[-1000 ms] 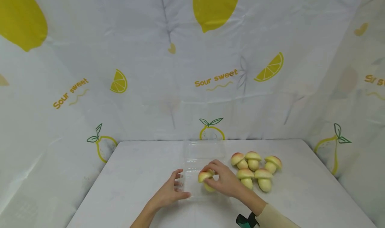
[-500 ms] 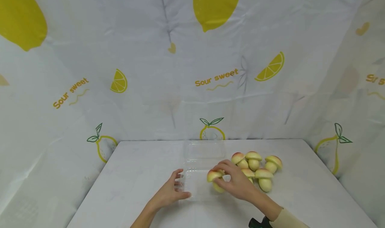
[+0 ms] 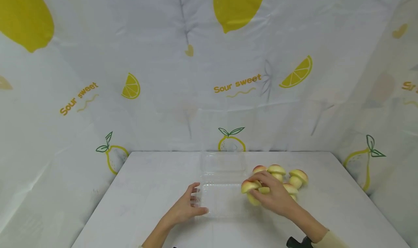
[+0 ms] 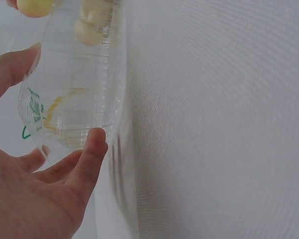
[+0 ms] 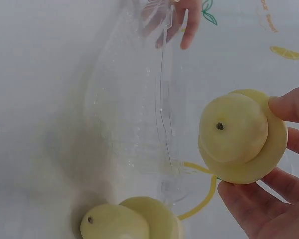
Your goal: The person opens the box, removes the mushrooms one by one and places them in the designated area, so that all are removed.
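Observation:
My right hand (image 3: 275, 196) holds a toy mushroom (image 3: 249, 186) by its cap, pale yellow with a reddish blush. The right wrist view shows its stem end with a dark dot, the thumb on one side of the cap and fingers on the other. It is at the right end of a clear plastic clamshell box (image 3: 222, 202), whose lid (image 3: 223, 163) lies open behind the base. My left hand (image 3: 183, 208) grips the box's left end, thumb and fingers spread around its edge. Several similar mushrooms (image 3: 298, 178) lie on the right, partly hidden by my right hand.
The white table (image 3: 156, 179) carries the box in its middle. A white curtain (image 3: 163, 106) printed with lemons stands behind and at both sides. A dark strap-like piece (image 3: 298, 242) shows below my right forearm.
My right hand has moved rightward with the mushroom, from over the box base to its right end near the other mushrooms. The left hand and box stay in place; the head view shifts slightly.

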`<state>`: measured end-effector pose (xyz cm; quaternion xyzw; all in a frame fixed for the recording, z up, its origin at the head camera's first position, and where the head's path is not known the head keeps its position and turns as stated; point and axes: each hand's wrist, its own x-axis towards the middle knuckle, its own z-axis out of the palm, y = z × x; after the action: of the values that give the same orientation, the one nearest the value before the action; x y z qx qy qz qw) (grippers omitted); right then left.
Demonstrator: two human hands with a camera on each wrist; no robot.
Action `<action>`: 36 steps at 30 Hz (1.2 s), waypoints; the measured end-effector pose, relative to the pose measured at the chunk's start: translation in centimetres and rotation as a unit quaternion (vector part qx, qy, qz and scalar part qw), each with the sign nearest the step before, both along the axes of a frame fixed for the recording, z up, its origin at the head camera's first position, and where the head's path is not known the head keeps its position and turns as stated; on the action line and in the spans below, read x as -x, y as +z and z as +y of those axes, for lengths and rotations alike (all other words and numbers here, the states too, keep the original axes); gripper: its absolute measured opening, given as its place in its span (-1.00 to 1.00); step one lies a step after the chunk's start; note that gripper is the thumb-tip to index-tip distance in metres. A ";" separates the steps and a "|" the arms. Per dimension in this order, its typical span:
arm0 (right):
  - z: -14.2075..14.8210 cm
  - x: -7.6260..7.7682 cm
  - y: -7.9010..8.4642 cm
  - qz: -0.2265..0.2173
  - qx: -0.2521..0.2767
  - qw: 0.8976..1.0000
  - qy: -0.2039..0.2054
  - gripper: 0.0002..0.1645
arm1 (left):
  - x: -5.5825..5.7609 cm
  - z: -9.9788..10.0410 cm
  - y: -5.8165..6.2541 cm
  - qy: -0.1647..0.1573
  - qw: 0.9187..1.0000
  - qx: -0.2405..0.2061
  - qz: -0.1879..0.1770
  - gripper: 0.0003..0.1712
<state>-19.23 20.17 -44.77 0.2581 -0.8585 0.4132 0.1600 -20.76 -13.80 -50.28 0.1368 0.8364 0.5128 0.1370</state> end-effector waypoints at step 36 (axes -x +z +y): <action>11.0 -1.0 -0.1 0.039 -0.007 0.988 -0.148 -0.67 | 0.0 0.0 0.0 -0.001 1.000 0.008 0.001 0.15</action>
<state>-18.24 31.13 -44.90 0.1447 -0.8833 0.3687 0.2507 -20.74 -13.75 -50.23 0.1372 0.8405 0.5058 0.1375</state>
